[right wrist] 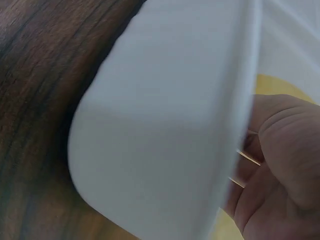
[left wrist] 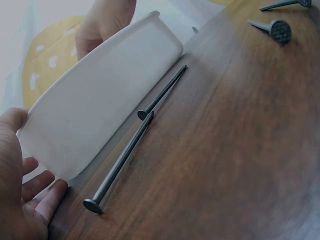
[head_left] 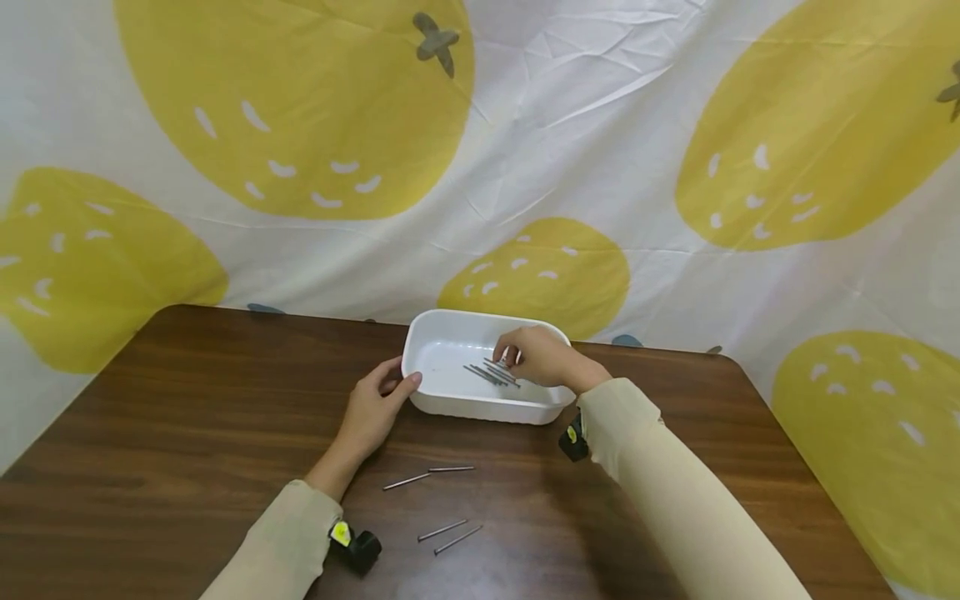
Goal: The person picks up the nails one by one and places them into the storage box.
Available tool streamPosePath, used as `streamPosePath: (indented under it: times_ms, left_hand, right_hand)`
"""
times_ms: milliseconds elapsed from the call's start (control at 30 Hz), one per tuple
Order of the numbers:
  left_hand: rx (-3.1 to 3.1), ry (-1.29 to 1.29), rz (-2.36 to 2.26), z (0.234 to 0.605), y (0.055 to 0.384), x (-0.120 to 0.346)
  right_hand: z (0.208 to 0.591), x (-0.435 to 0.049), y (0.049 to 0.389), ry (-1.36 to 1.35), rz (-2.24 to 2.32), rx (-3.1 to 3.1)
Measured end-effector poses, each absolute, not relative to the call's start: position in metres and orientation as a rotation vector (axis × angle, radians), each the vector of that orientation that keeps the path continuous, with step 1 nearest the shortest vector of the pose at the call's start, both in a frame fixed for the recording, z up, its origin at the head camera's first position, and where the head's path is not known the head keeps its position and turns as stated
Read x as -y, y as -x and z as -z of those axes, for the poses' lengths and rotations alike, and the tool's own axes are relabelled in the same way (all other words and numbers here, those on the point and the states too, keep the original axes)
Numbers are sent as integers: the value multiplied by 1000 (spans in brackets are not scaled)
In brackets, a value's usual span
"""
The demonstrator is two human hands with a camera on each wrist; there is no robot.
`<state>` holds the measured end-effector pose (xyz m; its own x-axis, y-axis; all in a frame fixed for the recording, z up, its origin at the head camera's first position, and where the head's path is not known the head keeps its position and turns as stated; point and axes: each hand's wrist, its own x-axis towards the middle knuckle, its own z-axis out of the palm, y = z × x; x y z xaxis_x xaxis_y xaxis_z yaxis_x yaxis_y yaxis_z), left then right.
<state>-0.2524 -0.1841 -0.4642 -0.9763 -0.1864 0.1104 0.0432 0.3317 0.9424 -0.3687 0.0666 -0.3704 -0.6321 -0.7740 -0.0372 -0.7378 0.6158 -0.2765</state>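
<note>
A white plastic tray (head_left: 487,408) stands near the back of the table, with several metal nails (head_left: 492,374) lying in a loose bundle inside it. My left hand (head_left: 375,408) grips its left end, thumb over the rim and the other fingers against the outside. Over the tray's right side reaches my right hand (head_left: 546,358), its bent fingers down at the nails. Whether those fingertips pinch a nail cannot be made out; the tray wall (right wrist: 160,125) hides them in the right wrist view. In the left wrist view, two nails (left wrist: 120,165) lie nearly end to end beside the tray.
On the brown wooden table (head_left: 187,433), in front of the tray, lie two more nails (head_left: 442,530) side by side, closer to me. A white cloth with yellow fruit prints (head_left: 322,125) hangs right behind the table's back edge.
</note>
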Motion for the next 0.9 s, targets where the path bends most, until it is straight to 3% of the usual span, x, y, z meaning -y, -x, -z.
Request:
streamPosePath:
  times_ms: [900]
  left_hand:
    - [2379,-134,1700,465,253,185]
  right_hand:
    - [396,-52,383,1059,267,-2732]
